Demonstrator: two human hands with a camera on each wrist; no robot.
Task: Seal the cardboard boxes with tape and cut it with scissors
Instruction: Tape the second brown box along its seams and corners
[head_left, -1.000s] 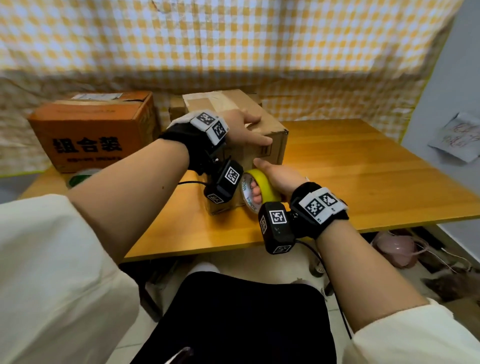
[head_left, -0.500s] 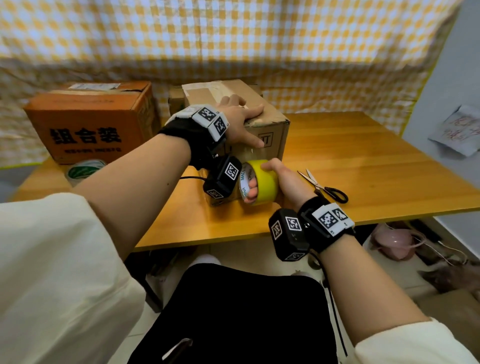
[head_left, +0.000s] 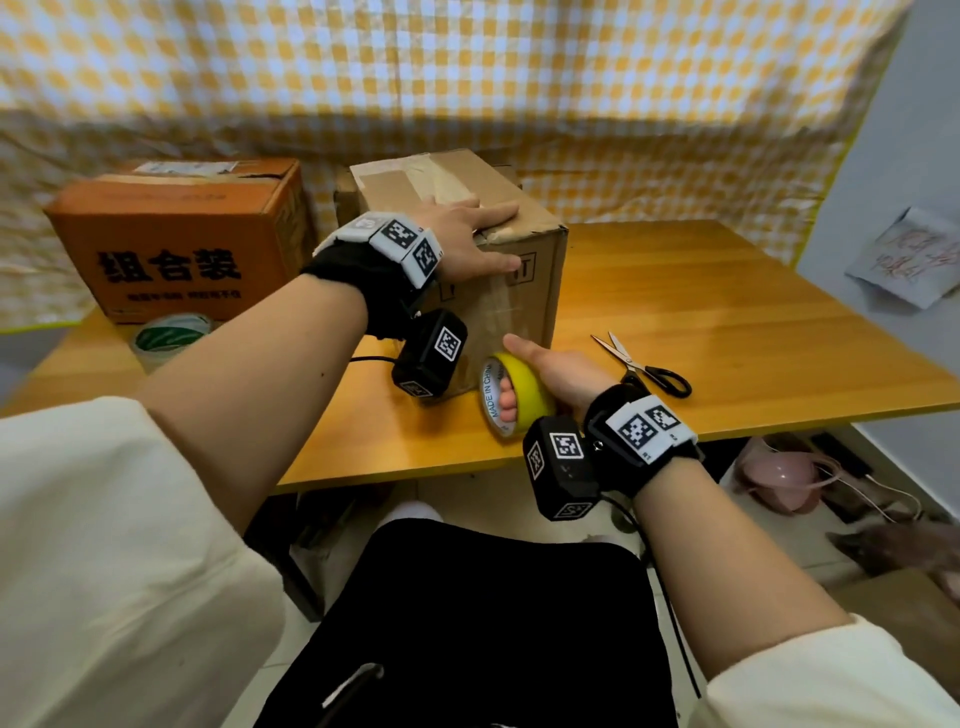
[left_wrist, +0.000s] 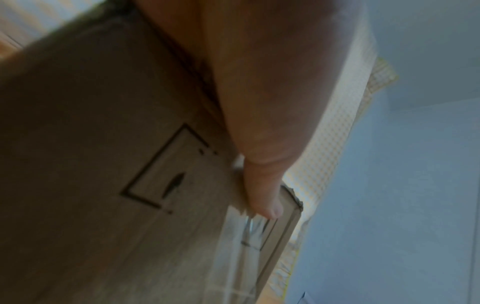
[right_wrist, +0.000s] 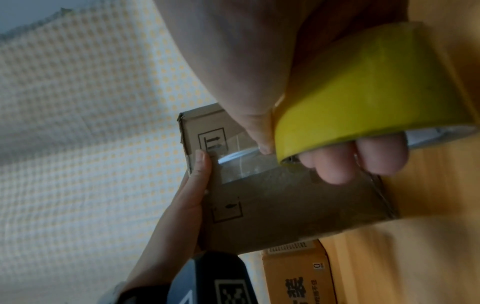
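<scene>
A plain brown cardboard box (head_left: 498, 291) stands mid-table; it also fills the left wrist view (left_wrist: 103, 164) and shows in the right wrist view (right_wrist: 272, 201). My left hand (head_left: 467, 236) lies flat over its top front edge, thumb (left_wrist: 265, 197) down the front face. My right hand (head_left: 556, 371) grips a yellow tape roll (head_left: 511, 395), fingers through its core, low against the box front. In the right wrist view a clear strip (right_wrist: 241, 162) runs from the roll (right_wrist: 363, 98) up the box face. Black-handled scissors (head_left: 644, 366) lie on the table to the right.
An orange printed box (head_left: 176, 239) stands at the back left, with a green-and-white tape roll (head_left: 166, 338) in front of it. The wooden table (head_left: 727, 312) ends at a near edge just behind my right wrist. A checked cloth hangs behind.
My right hand has pulled the yellow roll down the box front toward the table, drawing out tape. The scissors have come into view. My left hand stays on the box top.
</scene>
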